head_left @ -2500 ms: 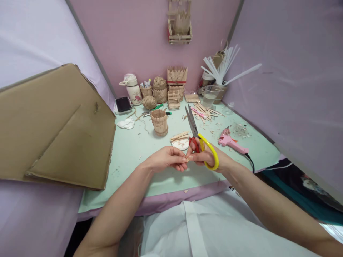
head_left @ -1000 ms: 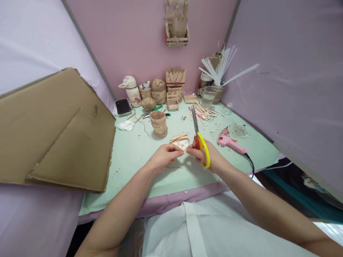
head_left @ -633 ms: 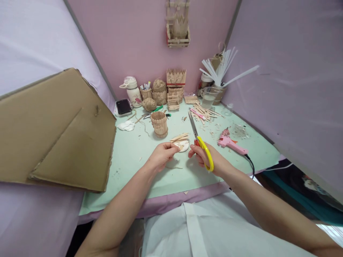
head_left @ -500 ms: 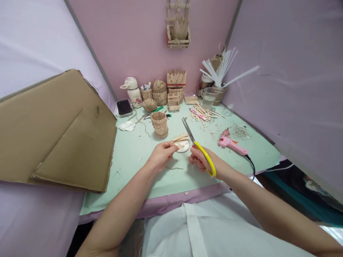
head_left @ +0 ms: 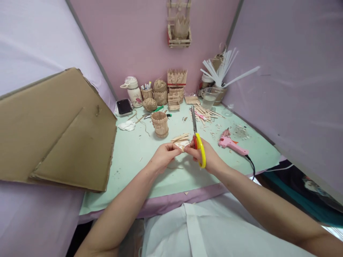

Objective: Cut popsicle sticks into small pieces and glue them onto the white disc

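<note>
My left hand (head_left: 164, 157) is closed in a pinch over the front middle of the table, on a small pale piece, seemingly wood, mostly hidden by the fingers. Close beside it, my right hand (head_left: 207, 155) holds scissors (head_left: 194, 123) with yellow and red handles, their blades pointing away from me. Its thumb and finger also meet near the small piece; whether they touch it I cannot tell. Just behind the fingertips lie a round white disc (head_left: 185, 142), partly covered, and several thin wooden sticks (head_left: 179, 137). A wooden-stick cup (head_left: 160, 125) stands upright farther back on the left.
A pink glue gun (head_left: 233, 143) lies at right, its black cord over the edge. Loose sticks (head_left: 211, 113) and a clear water cup (head_left: 209, 99) are at back right. Twine balls (head_left: 150, 104) and a white bottle (head_left: 134, 93) stand at back left; large cardboard (head_left: 66, 142) leans at left.
My right hand has moved left, bringing its fingertips close to my left hand. The scissors have swung more upright, and a small curved scrap now lies on the table beyond them.
</note>
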Demonstrator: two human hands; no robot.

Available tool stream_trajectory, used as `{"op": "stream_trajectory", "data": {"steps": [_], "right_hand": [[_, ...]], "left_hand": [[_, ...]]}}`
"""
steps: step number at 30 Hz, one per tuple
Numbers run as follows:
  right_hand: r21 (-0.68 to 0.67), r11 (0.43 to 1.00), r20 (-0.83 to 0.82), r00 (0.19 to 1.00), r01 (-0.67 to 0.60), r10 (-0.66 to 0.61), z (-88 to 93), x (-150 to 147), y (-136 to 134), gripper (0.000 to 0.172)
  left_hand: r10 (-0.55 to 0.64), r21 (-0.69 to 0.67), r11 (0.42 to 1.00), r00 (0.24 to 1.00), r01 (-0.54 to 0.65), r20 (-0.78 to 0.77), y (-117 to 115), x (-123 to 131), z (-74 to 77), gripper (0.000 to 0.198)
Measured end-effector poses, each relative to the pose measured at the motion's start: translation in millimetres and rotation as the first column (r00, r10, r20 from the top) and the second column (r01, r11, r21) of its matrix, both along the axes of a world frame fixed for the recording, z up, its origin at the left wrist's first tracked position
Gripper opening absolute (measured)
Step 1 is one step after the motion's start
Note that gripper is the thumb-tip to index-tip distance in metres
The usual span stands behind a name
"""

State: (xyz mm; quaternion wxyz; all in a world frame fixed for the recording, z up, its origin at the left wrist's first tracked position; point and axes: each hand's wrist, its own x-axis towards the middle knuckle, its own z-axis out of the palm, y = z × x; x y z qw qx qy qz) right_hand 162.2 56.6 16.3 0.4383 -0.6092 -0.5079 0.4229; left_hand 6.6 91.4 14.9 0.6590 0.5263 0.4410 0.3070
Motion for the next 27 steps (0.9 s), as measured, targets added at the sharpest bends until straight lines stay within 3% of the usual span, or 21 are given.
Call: {"op": "stream_trajectory", "data": {"steps": [5, 11, 14, 16, 18, 22, 27], "right_hand": [[-0.003, 1.0, 0.009, 1.0, 0.002, -0.002, 1.7, 0.6, -0.1, 0.032], [-0.002, 1.0, 0.032, 0.999, -0.008, 0.008, 5.3, 0.3, -2.4, 0.03], [-0.09, 0.982, 0.001, 0.986, -0.166, 0.166, 9.8, 5.9, -13.1, 0.032], [-0.158, 0.935, -0.018, 0.948, -0.316, 0.318, 14.2, 12.3, -24.5, 0.036], [-0.207, 0.903, 0.003, 0.923, -0.377, 0.386, 19.0, 18.7, -37.1, 0.038], [-0.275, 0.888, 0.153, 0.895, -0.368, 0.419, 25.9, 22.7, -54.6, 0.04], [-0.259, 0.908, 0.241, 0.888, -0.329, 0.391, 26.0, 16.2, -55.7, 0.045]], "left_hand": [[-0.038, -0.005, 0.999, 0.999, 0.038, -0.024, 0.5, 0.1, 0.0, 0.022], [0.0, 0.002, 1.0, 1.0, 0.0, -0.019, 0.9, 1.0, -0.7, 0.026], [0.071, -0.011, 0.997, 0.997, -0.071, 0.01, 2.7, 0.0, 0.3, 0.026], [0.111, -0.025, 0.994, 0.993, -0.11, 0.045, 3.9, -0.7, 1.5, 0.026], [0.131, -0.036, 0.991, 0.988, -0.128, 0.084, 4.6, -1.0, 2.6, 0.026], [0.147, -0.046, 0.989, 0.979, -0.142, 0.14, 4.4, -0.2, 2.5, 0.025], [0.157, -0.049, 0.987, 0.969, -0.15, 0.189, 4.3, 0.7, 0.1, 0.024]]}}
